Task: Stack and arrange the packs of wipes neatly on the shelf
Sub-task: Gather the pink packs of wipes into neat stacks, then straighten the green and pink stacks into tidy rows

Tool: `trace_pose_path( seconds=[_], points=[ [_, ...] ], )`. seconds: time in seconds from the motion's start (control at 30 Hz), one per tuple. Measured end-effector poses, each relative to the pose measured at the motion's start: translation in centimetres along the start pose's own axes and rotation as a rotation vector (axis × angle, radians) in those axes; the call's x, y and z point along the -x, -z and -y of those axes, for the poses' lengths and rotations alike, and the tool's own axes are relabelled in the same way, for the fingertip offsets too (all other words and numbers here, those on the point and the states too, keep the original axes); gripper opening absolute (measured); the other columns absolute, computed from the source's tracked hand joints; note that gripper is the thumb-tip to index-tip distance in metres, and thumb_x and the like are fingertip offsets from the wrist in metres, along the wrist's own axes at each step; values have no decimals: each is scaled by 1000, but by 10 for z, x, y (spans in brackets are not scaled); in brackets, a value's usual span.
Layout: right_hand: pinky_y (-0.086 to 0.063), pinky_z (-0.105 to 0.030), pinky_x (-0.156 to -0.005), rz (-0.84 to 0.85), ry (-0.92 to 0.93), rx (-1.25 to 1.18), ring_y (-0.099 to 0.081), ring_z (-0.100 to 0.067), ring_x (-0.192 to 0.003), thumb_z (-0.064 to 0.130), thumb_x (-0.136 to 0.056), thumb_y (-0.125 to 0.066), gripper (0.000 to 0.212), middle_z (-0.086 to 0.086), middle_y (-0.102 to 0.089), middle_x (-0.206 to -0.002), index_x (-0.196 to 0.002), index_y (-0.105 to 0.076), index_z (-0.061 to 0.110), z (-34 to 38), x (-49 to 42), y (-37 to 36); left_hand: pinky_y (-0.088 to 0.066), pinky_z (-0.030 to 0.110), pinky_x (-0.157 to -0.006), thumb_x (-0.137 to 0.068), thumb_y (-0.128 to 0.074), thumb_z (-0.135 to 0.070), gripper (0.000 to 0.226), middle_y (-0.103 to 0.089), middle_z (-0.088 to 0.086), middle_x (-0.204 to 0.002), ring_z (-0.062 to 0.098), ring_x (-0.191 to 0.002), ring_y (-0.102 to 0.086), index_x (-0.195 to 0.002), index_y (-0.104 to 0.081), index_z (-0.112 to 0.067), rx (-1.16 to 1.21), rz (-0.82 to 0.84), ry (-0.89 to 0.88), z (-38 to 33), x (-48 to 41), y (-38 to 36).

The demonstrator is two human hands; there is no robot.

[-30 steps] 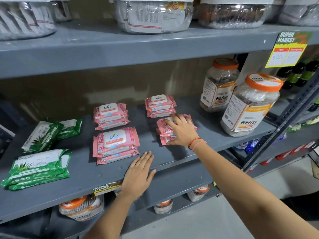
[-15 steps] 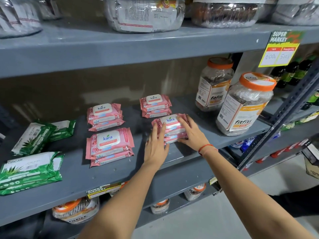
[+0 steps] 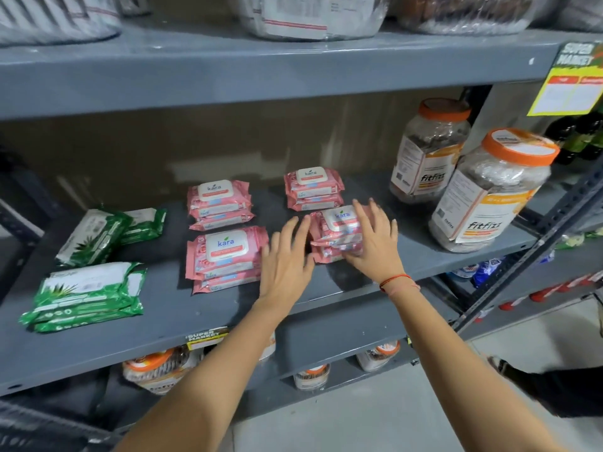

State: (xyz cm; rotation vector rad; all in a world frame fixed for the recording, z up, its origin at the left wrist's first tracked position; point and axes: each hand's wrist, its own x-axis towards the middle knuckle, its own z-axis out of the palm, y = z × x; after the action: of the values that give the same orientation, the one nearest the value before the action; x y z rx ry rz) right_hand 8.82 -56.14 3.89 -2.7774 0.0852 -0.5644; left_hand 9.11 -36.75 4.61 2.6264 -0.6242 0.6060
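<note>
The pink wipes packs (image 3: 337,234) between the two hands look soft and light: film-wrapped pouches that give under pressure, with a slick surface that lets one slide off the next. The firmest part is likely the stiff white flip lid on top, so a stack is best taken by its short ends or squeezed from both sides, low enough to catch the bottom pack, not lifted by the lid.

The right hand (image 3: 375,241) lies spread over the near right side of this small stack, fingers splayed and touching the wrapping, not closed round it. The left hand (image 3: 287,256) is open and flat just to the stack's left, fingertips at or near its edge; whether they touch is unclear through the blur.

Each pack is rose pink with a white rounded lid and blue lettering. Three more pink stacks sit on the grey shelf (image 3: 163,318): one (image 3: 225,259) just left of the left hand, one (image 3: 219,203) beyond that, and one (image 3: 313,187) directly beyond the fingertips. Green wipes packs (image 3: 88,295) lie well left of the left hand, askew. Two orange-lidded jars (image 3: 486,190) stand to the right of the right hand.
</note>
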Motion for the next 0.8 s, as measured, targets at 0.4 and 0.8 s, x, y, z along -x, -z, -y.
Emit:
trace_pose_path(
  seconds=[0.4, 0.8],
  points=[
    [-31, -49, -111, 343, 402, -161, -27, -36, -137, 40, -70, -77, 103, -18, -21, -153, -150, -19, 14, 152, -14, -54, -38, 58, -99, -66, -80, -40, 98, -15, 14, -153, 36, -134, -22, -144, -24, -21, -9, 151, 203, 140, 53, 60],
    [-37, -48, -108, 390, 373, -130, -26, -33, -139, 35, -69, -76, 101, -13, -22, -154, -150, -18, 18, 148, -17, -58, -32, 43, -108, -74, -77, -14, 87, -22, 10, -153, 29, -136, -31, -145, -26, -17, 249, 97, 259, 137, 58, 40]
  ],
)
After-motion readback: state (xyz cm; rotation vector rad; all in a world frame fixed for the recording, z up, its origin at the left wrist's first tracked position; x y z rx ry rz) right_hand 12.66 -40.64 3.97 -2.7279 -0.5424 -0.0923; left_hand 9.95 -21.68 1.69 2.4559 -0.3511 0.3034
